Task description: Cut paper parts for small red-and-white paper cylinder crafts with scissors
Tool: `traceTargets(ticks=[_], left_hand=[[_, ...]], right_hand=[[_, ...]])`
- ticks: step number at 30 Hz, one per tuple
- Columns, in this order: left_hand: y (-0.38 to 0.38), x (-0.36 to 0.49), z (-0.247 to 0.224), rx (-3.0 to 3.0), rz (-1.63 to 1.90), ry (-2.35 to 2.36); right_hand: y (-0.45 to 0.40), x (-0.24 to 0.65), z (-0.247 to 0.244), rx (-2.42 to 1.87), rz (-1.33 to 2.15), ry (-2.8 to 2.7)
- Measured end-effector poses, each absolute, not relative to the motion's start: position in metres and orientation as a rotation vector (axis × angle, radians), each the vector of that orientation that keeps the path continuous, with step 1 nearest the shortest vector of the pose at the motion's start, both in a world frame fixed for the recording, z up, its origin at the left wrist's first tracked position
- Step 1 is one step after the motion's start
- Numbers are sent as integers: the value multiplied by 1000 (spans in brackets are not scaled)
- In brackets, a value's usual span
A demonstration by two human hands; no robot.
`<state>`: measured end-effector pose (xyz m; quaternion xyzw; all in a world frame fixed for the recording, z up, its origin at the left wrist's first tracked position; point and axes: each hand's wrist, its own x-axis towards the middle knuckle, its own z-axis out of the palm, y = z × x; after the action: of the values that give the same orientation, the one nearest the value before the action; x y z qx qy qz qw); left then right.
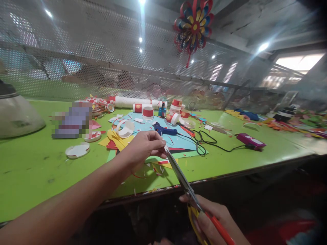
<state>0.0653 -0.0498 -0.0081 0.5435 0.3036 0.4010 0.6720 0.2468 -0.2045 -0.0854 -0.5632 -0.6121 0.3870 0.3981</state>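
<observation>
My left hand pinches a small white piece of paper between thumb and fingers, above the front part of the green table. My right hand grips a pair of scissors by its red and yellow handles, low at the right of centre, in front of the table edge. The scissor tips point up and left and meet the white piece at my left fingertips. Behind my hands, a blue glue gun lies on light blue sheets. Small paper scraps lie below my left hand.
Red and white paper cups and a long white roll stand or lie behind. A purple box with a black cable sits right. White lids lie left. A paper flower hangs above. The table's front edge runs below my hands.
</observation>
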Motion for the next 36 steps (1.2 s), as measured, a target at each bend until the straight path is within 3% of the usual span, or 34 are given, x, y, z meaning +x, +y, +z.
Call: traceTargets(ticks=[36], left_hand=[[-49,65,-14,1303,842,700]], right_hand=[[-206,259,-80,-1505,736,-1706]])
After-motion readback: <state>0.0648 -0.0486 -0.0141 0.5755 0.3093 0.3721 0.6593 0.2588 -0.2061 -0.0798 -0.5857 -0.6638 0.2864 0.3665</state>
